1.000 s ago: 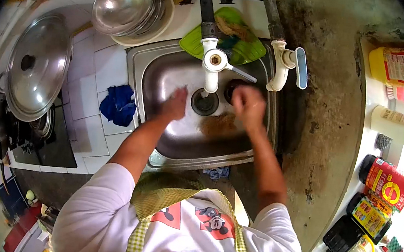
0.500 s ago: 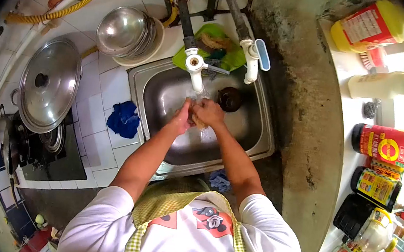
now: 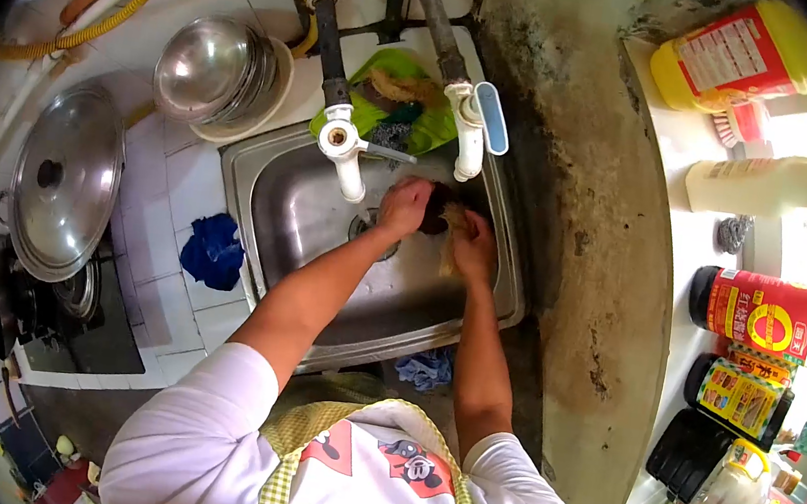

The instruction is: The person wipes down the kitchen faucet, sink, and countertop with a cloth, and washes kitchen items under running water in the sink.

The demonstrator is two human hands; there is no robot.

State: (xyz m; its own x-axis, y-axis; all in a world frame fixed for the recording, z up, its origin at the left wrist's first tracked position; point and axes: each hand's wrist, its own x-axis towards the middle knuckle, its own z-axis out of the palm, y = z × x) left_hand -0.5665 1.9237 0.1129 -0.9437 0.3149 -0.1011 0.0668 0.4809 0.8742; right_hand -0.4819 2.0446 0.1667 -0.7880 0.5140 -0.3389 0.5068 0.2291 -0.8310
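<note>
And here we are over the metal sink (image 3: 419,289), both hands at work on its right side; the left hand (image 3: 405,206) comes in with fingers curled against the left side of a dark round object (image 3: 439,206), though whether it grips firmly or only steadies it, I cannot tell; over to the right hand (image 3: 473,249), closed on a tan fibrous pad (image 3: 450,242), pinched between thumb and fingers, and there's the pad, right up beside the dark object, its lower end hanging over the sink floor; the drain (image 3: 364,224) sits just left of the left hand, partly hidden behind the forearm; above it hangs a white tap (image 3: 341,141), with a second tap (image 3: 470,146), blue-faced handle and all, above the right hand; behind the taps lies a green tray (image 3: 430,136) bearing a tan fibrous clump (image 3: 405,88) and a grey scourer (image 3: 390,137); out left, a crumpled blue cloth (image 3: 213,251) on the white tiles, and beyond the sink's far left corner, stacked metal bowls (image 3: 204,71) on a pale dish (image 3: 279,96)
</note>
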